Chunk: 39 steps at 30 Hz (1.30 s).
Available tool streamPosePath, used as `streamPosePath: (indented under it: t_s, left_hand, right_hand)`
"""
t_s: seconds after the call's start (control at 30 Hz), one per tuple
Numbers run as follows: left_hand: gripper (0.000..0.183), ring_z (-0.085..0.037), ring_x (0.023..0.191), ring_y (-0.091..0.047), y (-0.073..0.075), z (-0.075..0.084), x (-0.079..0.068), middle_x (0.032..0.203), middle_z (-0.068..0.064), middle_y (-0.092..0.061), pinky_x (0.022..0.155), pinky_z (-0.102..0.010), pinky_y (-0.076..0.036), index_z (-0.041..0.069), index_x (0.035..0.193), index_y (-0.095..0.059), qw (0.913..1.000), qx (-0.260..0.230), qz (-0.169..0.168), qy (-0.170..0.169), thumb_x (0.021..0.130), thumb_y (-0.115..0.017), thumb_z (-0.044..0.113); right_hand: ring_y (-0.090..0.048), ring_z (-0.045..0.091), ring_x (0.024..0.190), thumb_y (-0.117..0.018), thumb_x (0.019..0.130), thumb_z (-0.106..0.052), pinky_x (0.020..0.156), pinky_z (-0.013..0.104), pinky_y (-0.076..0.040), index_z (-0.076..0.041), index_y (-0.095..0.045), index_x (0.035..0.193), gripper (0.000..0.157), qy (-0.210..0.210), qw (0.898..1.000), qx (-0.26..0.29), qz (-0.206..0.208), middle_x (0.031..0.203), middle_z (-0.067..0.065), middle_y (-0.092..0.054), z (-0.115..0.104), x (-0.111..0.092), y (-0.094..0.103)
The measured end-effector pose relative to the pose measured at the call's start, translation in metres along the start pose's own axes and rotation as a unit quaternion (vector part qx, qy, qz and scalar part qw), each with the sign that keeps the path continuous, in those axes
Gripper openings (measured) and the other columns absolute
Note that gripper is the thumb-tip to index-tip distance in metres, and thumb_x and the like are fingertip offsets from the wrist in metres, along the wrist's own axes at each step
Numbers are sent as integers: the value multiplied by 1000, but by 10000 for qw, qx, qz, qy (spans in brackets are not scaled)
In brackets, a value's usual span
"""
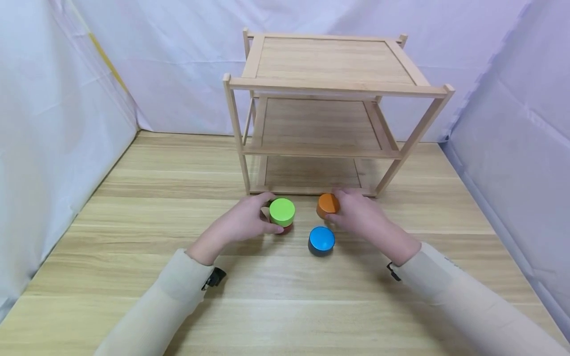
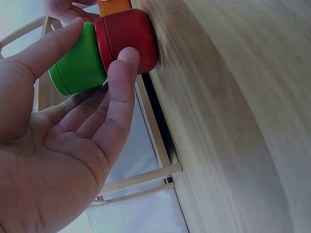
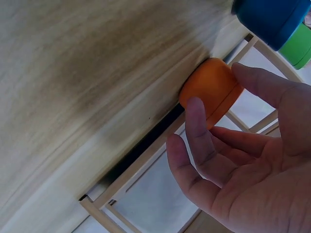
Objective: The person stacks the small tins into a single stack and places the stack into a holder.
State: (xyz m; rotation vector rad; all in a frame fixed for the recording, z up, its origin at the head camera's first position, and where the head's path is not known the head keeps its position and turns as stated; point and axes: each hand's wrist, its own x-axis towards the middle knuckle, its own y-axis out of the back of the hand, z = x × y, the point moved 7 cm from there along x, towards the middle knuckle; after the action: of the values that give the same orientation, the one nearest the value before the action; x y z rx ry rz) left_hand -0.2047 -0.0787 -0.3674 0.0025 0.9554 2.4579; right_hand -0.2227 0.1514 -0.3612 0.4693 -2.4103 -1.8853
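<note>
A small round green tin (image 1: 282, 211) stands on top of a red tin (image 2: 128, 41). My left hand (image 1: 244, 217) is around this stack from the left, thumb at the near side and index finger behind, gripping the green tin; one fingertip overlaps the red one in the left wrist view. To the right, my right hand (image 1: 361, 210) holds an orange tin (image 1: 327, 206) between thumb and fingers, its other fingers loosely bent in the right wrist view. A blue tin (image 1: 321, 241) stands on the table nearer me, between the two hands, touched by neither.
Just behind the tins stands a three-level wooden shelf rack (image 1: 338, 88), its lowest board close to the tabletop. The wood-grain table (image 1: 147, 207) spreads around it. White cloth (image 1: 187, 64) hangs at the back and both sides.
</note>
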Motion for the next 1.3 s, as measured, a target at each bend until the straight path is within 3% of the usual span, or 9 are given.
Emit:
streamPosePath:
  t_s: [0.13, 0.47, 0.73, 0.97, 1.3]
  left_hand:
    - [70, -15, 84, -74, -1, 1, 0, 138, -15, -70, 88, -35, -61, 8, 145, -57, 10000, 45, -31, -80, 86, -91, 18]
    - [70, -15, 92, -74, -4, 0, 4, 133, -11, -72, 92, -37, -62, 5, 146, -58, 9998, 163, -59, -85, 85, -92, 19]
    - [71, -15, 92, -75, -3, 0, 6, 133, -13, -72, 91, -36, -62, 3, 146, -58, 9997, 230, -53, -68, 84, -92, 18]
    - [68, -16, 94, -74, -3, -1, 7, 131, -12, -73, 92, -36, -62, 4, 142, -61, 9993, 344, -5, -109, 84, -92, 17]
    - [64, -15, 91, -73, -6, -1, 10, 125, -8, -75, 90, -35, -61, 7, 139, -64, 9993, 324, -6, -165, 83, -93, 19]
  right_hand:
    - [-66, 30, 100, -81, 96, -33, 87, 45, -62, 1, -49, 155, 76, -22, 9999, 88, -122, 140, 21, -65, -1, 1, -4]
    - [-62, 27, 91, -77, 98, -33, 73, 33, -55, 1, -45, 158, 77, 60, 9998, 2, -166, 141, 21, -63, -3, 2, -4]
    - [-65, 30, 100, -77, 98, -32, 86, 44, -61, 0, -46, 158, 75, 85, 9999, 3, -97, 150, 23, -60, -3, 2, -1]
    - [-65, 32, 103, -78, 97, -32, 83, 43, -60, 0, -52, 152, 69, 227, 9997, 60, 110, 143, 20, -65, -13, -2, 15]
    - [-69, 32, 113, -79, 98, -33, 93, 47, -63, -3, -52, 154, 69, 763, 9953, 365, 462, 145, 17, -64, -44, -15, 44]
